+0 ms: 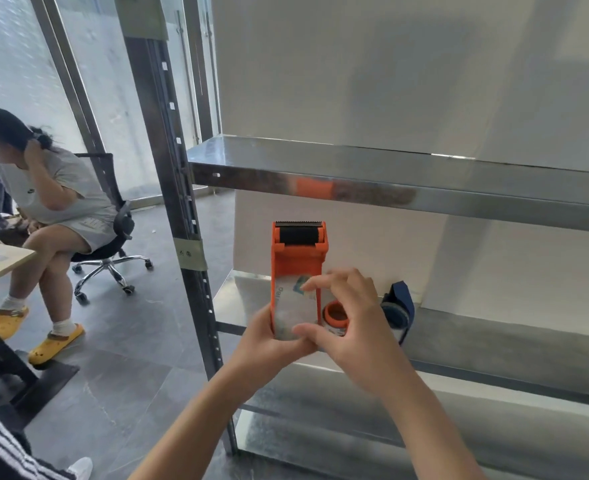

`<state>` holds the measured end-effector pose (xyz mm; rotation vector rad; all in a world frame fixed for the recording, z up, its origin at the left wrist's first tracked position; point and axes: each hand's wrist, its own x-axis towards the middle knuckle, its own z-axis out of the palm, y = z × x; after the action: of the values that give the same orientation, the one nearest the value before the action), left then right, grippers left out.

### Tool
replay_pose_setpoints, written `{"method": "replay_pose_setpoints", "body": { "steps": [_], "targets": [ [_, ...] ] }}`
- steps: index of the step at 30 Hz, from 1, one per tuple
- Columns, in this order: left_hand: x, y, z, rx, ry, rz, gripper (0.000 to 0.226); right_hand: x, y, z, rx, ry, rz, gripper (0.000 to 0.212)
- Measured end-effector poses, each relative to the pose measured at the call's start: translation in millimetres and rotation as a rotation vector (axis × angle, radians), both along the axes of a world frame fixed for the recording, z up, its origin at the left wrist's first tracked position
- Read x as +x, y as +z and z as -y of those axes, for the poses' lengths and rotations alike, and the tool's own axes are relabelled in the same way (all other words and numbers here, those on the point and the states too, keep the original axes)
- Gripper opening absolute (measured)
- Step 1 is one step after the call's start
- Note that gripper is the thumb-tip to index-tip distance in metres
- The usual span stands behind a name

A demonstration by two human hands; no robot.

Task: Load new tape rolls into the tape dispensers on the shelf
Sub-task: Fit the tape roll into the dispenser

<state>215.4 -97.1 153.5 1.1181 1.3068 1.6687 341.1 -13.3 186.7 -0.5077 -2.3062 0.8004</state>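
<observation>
Orange tape dispenser (298,258), clear tape roll (291,315) seated, held before the lower shelf (493,336): left hand (268,341) clasps its base, right hand (348,317) pinches the tape's end; likely light, rigid plastic, grip body sides, avoiding the serrated blade.

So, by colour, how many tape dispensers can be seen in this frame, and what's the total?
Orange: 1, the orange dispenser, held up in the left hand with the right hand on its tape.
Dark blue: 1, the blue dispenser, resting on the shelf.
Total: 2.
</observation>
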Motion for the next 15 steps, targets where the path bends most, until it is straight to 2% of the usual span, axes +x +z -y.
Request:
{"method": "replay_pose_setpoints", "body": {
  "steps": [3, 7, 12, 15],
  "targets": [
    [10.8, 4.0, -9.9, 0.026, 0.029, -0.049, 0.037, 2.5, 3.0, -3.1, 0.158, -0.034, 0.006, 0.025],
    [29.4, 10.2, -24.0, 0.003, 0.044, -0.096, 0.028, 9.3, 10.2, -18.5, 0.240, -0.052, 0.003, 0.014],
    [41.9, 11.5, -36.3, -0.025, 0.051, -0.062, 0.020, 19.6, 10.1, -28.7, 0.219, -0.024, 0.014, 0.010],
    [42.5, 10.4, -38.8, -0.043, 0.063, -0.023, 0.030, 22.3, 13.2, -29.7, 0.052, -0.023, -0.033, 0.010]
  ]
}}
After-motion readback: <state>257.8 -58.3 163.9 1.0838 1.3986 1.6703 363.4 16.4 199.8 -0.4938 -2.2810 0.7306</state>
